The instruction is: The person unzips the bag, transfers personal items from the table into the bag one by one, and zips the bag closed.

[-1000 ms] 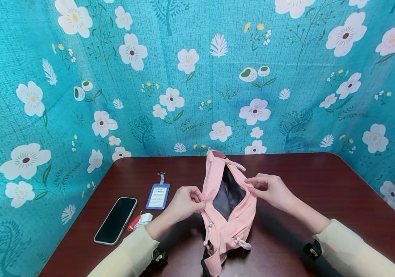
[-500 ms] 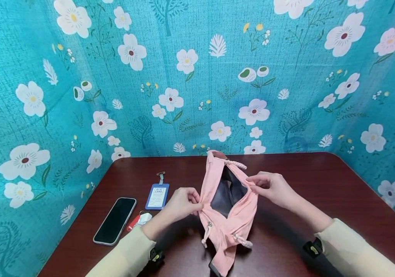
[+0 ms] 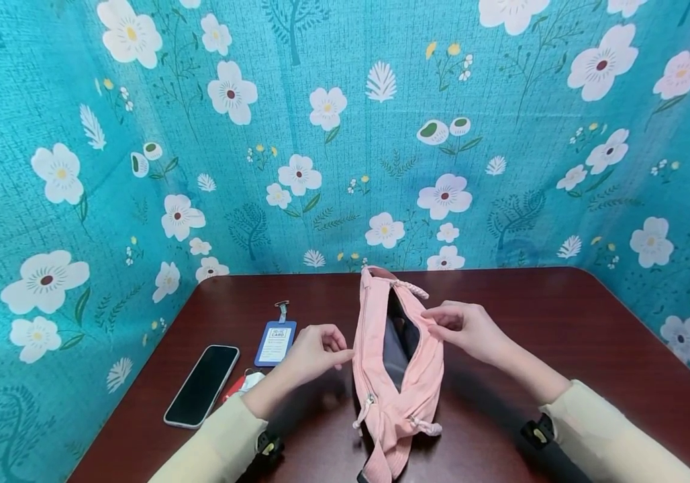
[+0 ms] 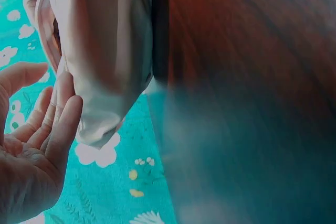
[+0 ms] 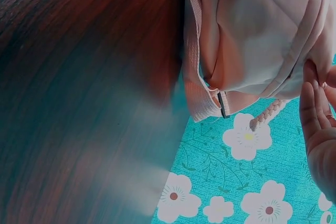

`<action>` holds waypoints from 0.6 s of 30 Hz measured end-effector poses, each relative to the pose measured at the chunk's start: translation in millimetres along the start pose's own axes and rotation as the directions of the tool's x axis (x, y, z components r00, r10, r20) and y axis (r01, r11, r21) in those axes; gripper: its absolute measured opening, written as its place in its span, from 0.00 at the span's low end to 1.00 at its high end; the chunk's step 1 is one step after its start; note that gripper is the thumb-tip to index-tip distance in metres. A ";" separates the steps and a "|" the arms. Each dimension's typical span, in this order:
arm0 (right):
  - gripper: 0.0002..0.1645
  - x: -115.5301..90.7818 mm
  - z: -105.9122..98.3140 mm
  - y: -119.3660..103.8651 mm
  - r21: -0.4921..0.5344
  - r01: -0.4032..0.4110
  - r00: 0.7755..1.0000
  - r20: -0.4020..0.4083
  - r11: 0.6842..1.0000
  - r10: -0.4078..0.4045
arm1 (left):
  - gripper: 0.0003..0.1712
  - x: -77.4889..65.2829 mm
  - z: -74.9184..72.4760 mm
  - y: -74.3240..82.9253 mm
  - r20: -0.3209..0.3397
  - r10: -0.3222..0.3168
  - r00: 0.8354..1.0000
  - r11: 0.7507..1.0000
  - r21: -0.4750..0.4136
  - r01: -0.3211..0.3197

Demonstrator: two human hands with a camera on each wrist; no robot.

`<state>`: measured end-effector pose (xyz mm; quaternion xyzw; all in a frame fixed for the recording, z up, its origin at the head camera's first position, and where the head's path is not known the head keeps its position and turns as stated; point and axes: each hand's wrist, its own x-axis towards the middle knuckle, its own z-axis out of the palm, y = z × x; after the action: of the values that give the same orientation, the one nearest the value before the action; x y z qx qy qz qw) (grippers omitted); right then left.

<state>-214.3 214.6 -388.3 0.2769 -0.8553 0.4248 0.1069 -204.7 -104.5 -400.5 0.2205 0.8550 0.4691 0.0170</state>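
Note:
A pink sling bag (image 3: pixel 375 349) with braided zipper pulls and a webbing strap lies lengthwise on the table, its main zip undone and the dark lining (image 3: pixel 396 355) showing. My right hand (image 3: pixel 466 329) pinches the right edge of the opening between thumb and fingers; the right wrist view shows the fingertips (image 5: pixel 311 74) on the fabric. At the left side of the bag, my left hand (image 3: pixel 321 349) has its fingertips right by the pink cloth. Its thumb stands apart from nearly straight fingers in the left wrist view, with no fabric between them.
Left of the bag lie a phone (image 3: pixel 202 386), a blue ID card holder (image 3: pixel 275 343) with a metal clip, and a red item (image 3: pixel 233 388) beside a small white one (image 3: pixel 252 381), partly behind the left forearm. A flowered teal cloth (image 3: pixel 345 134) hangs around the dark wooden table (image 3: pixel 532 302).
The bag's opening, spread wide half a second ago, has narrowed. My left fingers have let go of its left side, while the right hand has come slightly inward, keeping its pinch.

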 end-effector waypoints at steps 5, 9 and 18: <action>0.16 -2.0 -0.3 1.2 0.023 -0.020 1.000 0.007 1.000 0.020 | 0.07 -3.2 -13.1 -2.1 -0.040 0.062 0.997 0.997 0.043 -0.061; 0.16 -2.8 -0.9 2.6 0.027 0.000 1.000 0.004 1.000 0.000 | 0.08 -6.5 -24.3 -5.6 -0.033 0.085 0.996 0.994 0.064 -0.083; 0.16 -3.5 -2.7 -1.9 0.000 0.019 1.000 0.004 1.000 -0.019 | 0.12 -13.0 -49.9 -18.8 0.041 0.094 0.995 0.993 0.066 -0.097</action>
<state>-210.4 217.1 -386.8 0.2857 -0.8529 0.4231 0.1091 -211.6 -158.0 -390.1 0.2704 0.8585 0.4358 0.0034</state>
